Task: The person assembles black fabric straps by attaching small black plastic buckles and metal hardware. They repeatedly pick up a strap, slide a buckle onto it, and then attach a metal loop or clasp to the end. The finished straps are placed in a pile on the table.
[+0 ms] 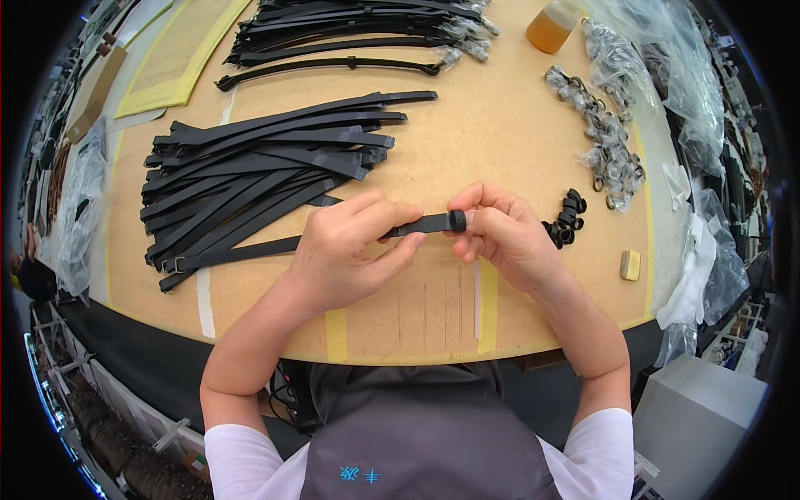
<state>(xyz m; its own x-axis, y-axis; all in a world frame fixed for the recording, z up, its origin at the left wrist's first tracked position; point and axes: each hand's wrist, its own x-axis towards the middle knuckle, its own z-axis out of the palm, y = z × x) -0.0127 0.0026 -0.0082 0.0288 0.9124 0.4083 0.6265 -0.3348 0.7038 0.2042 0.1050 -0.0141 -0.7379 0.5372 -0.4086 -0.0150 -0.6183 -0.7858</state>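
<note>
My left hand [346, 250] grips a long black strap [250, 247] near its right end, the rest trailing left across the wooden table [500, 125]. My right hand [500, 233] pinches a small black loop ring [457, 220] sitting on the strap's tip. A little heap of black loop rings [567, 218] lies just right of my right hand. A pile of several flat black straps [250, 175] lies to the left, behind my left hand.
A second pile of straps with metal ends [358, 29] lies at the back. An amber liquid bottle [550, 27], bagged metal buckles [604, 137], clear plastic bags [692, 92], a small tan block [631, 265] and yellow tape marks [336, 333] are around.
</note>
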